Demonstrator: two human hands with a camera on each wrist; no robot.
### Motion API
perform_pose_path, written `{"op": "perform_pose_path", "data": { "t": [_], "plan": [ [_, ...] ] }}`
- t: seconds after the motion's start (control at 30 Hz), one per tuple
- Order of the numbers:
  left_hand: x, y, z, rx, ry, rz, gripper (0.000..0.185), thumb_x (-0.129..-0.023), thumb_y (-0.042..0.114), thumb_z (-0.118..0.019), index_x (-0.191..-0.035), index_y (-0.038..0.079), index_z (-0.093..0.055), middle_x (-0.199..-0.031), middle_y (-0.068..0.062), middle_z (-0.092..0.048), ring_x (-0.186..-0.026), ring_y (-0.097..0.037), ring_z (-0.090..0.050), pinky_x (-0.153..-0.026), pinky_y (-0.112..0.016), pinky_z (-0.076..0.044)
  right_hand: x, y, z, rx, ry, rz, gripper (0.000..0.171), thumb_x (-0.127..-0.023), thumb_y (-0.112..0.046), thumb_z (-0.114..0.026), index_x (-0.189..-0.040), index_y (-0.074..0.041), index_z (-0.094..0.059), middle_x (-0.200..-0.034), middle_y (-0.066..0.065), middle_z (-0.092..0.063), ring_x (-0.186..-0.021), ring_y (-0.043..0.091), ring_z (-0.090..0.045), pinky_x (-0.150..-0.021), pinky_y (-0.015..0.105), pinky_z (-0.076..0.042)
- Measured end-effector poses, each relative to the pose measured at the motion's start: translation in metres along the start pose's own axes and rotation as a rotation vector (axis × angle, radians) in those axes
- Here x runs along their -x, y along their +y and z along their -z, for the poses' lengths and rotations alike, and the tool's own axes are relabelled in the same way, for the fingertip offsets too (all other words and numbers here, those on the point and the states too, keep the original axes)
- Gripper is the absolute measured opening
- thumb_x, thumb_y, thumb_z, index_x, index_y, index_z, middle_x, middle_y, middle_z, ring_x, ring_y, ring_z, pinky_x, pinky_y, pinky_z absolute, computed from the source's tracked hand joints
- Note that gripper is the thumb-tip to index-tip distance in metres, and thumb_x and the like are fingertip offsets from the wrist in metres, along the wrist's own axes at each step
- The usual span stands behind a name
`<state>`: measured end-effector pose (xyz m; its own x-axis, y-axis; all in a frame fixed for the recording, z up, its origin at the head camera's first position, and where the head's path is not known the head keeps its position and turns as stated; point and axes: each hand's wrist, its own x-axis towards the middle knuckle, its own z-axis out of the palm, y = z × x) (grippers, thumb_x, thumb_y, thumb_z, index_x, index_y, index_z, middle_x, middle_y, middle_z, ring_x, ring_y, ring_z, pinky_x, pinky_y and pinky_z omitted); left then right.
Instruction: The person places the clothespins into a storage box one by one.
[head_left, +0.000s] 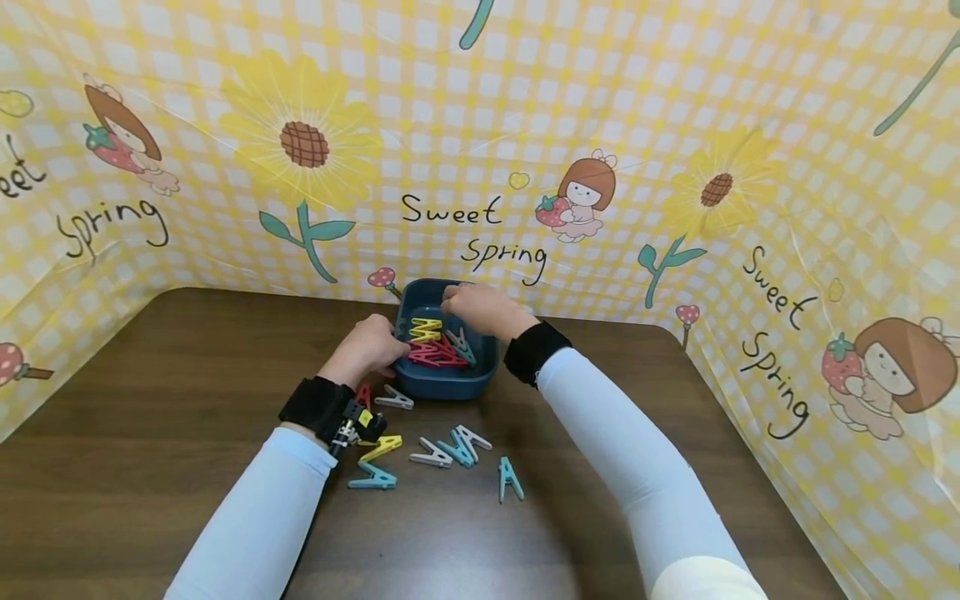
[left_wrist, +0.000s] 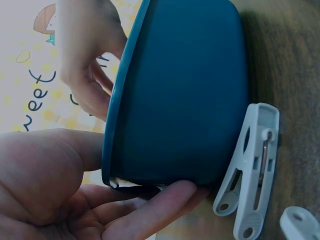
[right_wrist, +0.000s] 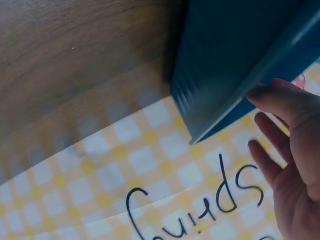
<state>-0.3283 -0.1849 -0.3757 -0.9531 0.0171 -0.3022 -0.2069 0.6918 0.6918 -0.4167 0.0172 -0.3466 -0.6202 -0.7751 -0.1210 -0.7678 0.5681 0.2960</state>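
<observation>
Bin (head_left: 447, 385) between both hands

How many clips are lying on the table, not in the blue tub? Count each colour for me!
White clips: 3
Teal clips: 3
Yellow clip: 1
Red clip, partly hidden by the wrist: 1
Total: 8, leaving out those in the blue tub.

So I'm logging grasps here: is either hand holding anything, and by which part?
The left hand holds the blue tub by its near rim. The right hand is over the tub; its grip can't be told.
</observation>
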Motion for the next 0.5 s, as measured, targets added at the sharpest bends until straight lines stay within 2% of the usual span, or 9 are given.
{"op": "perform_pose_path", "data": {
  "t": [0.17,0.27,0.5],
  "plan": [
    [0.0,-0.002,-0.001,-0.018,0.011,-0.013,0.039,-0.107,0.016,-0.063,-0.132,-0.015,-0.064,-0.128,-0.033,-0.072,-0.085,-0.025,-0.083,-0.081,-0.035,-0.069,0.017,0.011,0.001,-0.058,0.056,-0.07,0.039,-0.106,-0.023,-0.071,-0.145,-0.017,-0.069,-0.165,0.008,-0.054,-0.15,0.028,-0.057,-0.126,0.046,-0.048],
    [0.0,-0.001,-0.002,-0.02,0.016,-0.016,0.039,-0.107,0.016,-0.064,-0.132,-0.015,-0.064,-0.128,-0.033,-0.072,-0.084,-0.025,-0.083,-0.079,-0.034,-0.069,0.033,0.013,0.005,-0.106,0.105,-0.096,0.038,-0.106,-0.028,-0.072,-0.142,-0.016,-0.07,-0.16,0.008,-0.058,-0.146,0.028,-0.058,-0.125,0.049,-0.049],
    [0.001,0.001,-0.001,-0.02,0.013,-0.017,0.041,-0.107,0.016,-0.064,-0.133,-0.015,-0.063,-0.129,-0.033,-0.072,-0.088,-0.026,-0.084,-0.082,-0.036,-0.069,0.079,0.008,0.02,-0.231,0.205,-0.109,0.036,-0.104,-0.028,-0.074,-0.137,-0.012,-0.073,-0.144,0.01,-0.068,-0.134,0.029,-0.065,-0.114,0.047,-0.056]
  ]
}}
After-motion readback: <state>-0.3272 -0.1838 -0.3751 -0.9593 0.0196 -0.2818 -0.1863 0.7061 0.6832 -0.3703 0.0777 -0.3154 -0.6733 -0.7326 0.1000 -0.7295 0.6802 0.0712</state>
